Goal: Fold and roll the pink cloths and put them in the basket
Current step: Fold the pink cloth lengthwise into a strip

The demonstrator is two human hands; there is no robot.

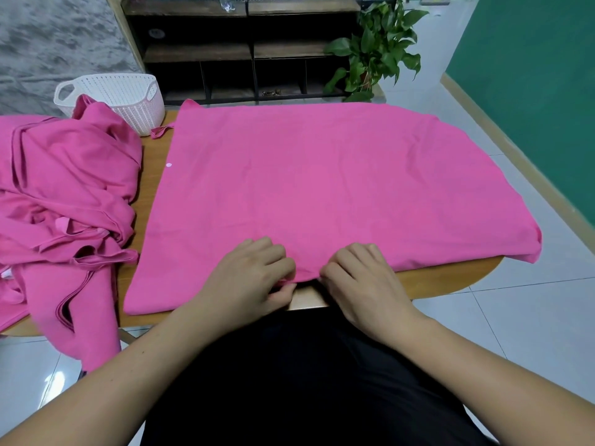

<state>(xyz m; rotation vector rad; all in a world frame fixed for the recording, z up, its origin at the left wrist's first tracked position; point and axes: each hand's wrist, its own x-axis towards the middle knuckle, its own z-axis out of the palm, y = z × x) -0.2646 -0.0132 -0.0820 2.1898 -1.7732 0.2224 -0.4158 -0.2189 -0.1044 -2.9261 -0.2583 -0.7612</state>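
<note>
A large pink cloth (322,185) lies spread flat over most of the wooden table (444,278), its right end hanging over the edge. My left hand (254,278) and my right hand (357,278) sit side by side at the middle of its near edge, each pinching that hem with curled fingers. A heap of crumpled pink cloths (64,201) covers the table's left end and droops off the front. The white perforated basket (112,94) stands at the far left corner, behind the heap; what it holds is hidden.
A dark wooden shelf unit (244,49) stands behind the table with a green potted plant (373,49) to its right. White tiled floor (531,317) lies to the right, bounded by a green wall (531,75).
</note>
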